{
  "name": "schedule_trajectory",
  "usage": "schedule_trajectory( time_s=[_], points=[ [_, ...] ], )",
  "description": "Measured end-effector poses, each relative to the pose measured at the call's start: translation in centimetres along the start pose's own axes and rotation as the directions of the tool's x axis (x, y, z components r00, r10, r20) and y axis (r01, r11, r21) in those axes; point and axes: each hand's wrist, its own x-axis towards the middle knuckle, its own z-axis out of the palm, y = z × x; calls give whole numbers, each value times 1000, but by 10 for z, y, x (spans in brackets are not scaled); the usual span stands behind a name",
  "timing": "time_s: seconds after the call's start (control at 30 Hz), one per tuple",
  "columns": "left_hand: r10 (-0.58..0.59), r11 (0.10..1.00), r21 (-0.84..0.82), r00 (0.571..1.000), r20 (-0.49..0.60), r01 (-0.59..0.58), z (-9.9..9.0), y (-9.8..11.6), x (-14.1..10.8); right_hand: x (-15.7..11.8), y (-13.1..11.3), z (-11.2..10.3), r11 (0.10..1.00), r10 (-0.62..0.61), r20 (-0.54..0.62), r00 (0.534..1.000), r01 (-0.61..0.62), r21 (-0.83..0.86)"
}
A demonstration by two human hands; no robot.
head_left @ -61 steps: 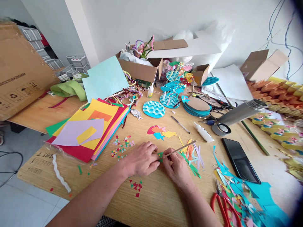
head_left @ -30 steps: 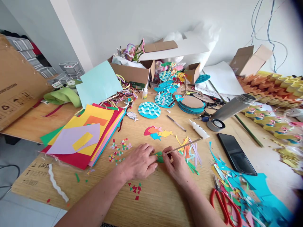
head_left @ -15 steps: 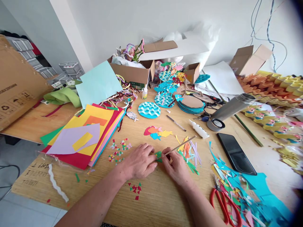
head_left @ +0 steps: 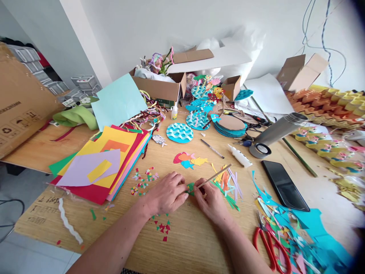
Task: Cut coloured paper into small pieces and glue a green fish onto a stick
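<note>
A small green paper piece (head_left: 190, 187) lies on the wooden table between my hands. My left hand (head_left: 172, 192) rests over its left side, fingers curled and pressed on it. Pinched in my right hand (head_left: 207, 196) is a thin wooden stick (head_left: 216, 174), slanting up to the right, its lower end at the green piece. Beyond my hands lie several paper fish (head_left: 199, 161). Small paper dots (head_left: 139, 188) are left of my left hand, and red triangles (head_left: 162, 228) lie nearer. Paper strips (head_left: 228, 182) are right of my right hand.
Coloured paper sheets (head_left: 85, 167) are stacked at left. A glue bottle (head_left: 239, 156), a phone (head_left: 285, 185), red-handled scissors (head_left: 269, 245) and blue scraps (head_left: 322, 228) lie at right. A steel flask (head_left: 281, 129) lies behind the phone. Farther back are wavy blue discs (head_left: 179, 133) and a cardboard box (head_left: 159, 86).
The stick and its upper tip have shifted slightly left and down in my right hand. My left hand has moved a little left.
</note>
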Motion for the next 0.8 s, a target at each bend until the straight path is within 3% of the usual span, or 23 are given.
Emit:
schedule_trajectory(
  time_s=[0.43,0.8],
  points=[
    [28,999,31,999,28,-29,8,-1,2,0,-1,-1,1000,10,-3,1000,-10,27],
    [18,999,45,999,33,-19,6,0,2,2,-3,-3,996,41,-87,995,-33,83]
  ],
)
